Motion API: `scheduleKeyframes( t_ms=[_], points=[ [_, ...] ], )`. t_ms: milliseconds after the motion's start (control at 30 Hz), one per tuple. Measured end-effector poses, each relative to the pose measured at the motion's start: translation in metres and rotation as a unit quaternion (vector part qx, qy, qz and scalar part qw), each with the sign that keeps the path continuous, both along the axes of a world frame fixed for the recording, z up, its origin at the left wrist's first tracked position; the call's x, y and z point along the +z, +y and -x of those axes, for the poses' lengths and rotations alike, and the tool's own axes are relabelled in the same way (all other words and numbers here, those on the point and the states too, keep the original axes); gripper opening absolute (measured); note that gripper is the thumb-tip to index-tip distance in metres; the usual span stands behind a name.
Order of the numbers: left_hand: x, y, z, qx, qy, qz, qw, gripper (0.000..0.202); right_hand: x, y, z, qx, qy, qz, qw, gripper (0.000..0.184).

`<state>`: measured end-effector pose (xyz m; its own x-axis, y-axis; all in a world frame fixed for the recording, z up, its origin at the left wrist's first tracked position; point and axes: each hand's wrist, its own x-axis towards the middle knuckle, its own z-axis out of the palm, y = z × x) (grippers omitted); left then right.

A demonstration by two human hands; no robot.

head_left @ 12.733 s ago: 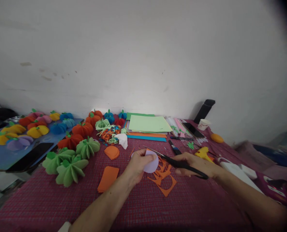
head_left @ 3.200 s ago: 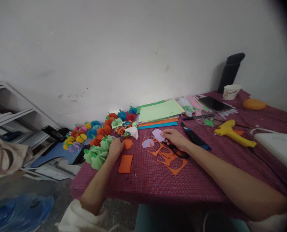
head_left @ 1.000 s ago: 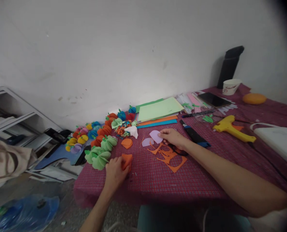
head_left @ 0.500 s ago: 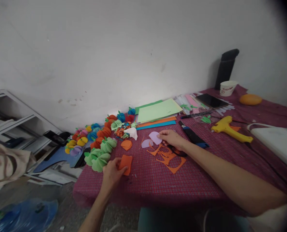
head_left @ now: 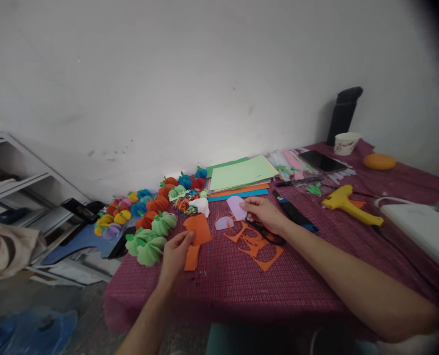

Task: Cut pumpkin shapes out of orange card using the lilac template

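Note:
My left hand (head_left: 175, 252) pinches an orange paper sheet (head_left: 198, 230) and holds it lifted off the red checked tablecloth (head_left: 241, 276); a second orange piece (head_left: 191, 258) lies under it. My right hand (head_left: 264, 215) pinches a lilac paper cut-out (head_left: 236, 207) and rests over black scissors (head_left: 267, 235). Orange paper offcuts (head_left: 258, 245) lie by the right wrist. Another lilac half-circle (head_left: 223, 223) lies between my hands.
Green paper pumpkins (head_left: 149, 239) and coloured ones (head_left: 130, 207) line the left edge. Coloured paper sheets (head_left: 241, 175) lie at the back. A yellow glue gun (head_left: 344, 202), phone (head_left: 320, 160), paper cup (head_left: 345, 143), black bottle (head_left: 342, 114) and white bag (head_left: 419, 224) sit to the right.
My left hand has gone from the folded orange circle to the orange sheet and raised it off the cloth. My right hand has stayed with the lilac cut-out over the scissors.

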<state>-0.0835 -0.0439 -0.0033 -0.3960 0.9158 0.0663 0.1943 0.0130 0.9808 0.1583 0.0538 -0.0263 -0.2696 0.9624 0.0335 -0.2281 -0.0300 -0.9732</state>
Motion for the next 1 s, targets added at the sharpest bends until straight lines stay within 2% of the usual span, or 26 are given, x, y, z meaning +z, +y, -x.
scheduleKeyframes(
  t_ms=[200, 400, 533, 667, 800, 1000],
  points=[
    [-0.011, 0.037, -0.055, -0.063, -0.137, -0.016, 0.988, 0.026, 0.007, -0.013, 0.005, -0.013, 0.017, -0.042, 0.999, 0.02],
    [-0.025, 0.059, -0.087, -0.156, -0.136, -0.045, 0.977, 0.027, 0.001, -0.009, 0.008, -0.048, -0.017, -0.056, 0.997, 0.022],
    [-0.03, 0.061, -0.091, -0.17, -0.118, -0.049, 0.977, 0.025, -0.004, -0.004, 0.008, -0.074, -0.039, -0.054, 0.995, 0.024],
    [-0.028, 0.058, -0.089, -0.167, -0.1, -0.038, 0.98, 0.024, -0.01, -0.003, 0.009, -0.088, -0.062, -0.055, 0.993, 0.023],
    [-0.027, 0.056, -0.088, -0.193, -0.068, -0.032, 0.978, 0.024, -0.015, -0.003, 0.01, -0.108, -0.084, -0.07, 0.988, 0.024],
    [-0.032, 0.056, -0.086, -0.203, -0.032, -0.026, 0.978, 0.025, -0.015, -0.004, 0.01, -0.12, -0.096, -0.084, 0.985, 0.021]
  ],
)
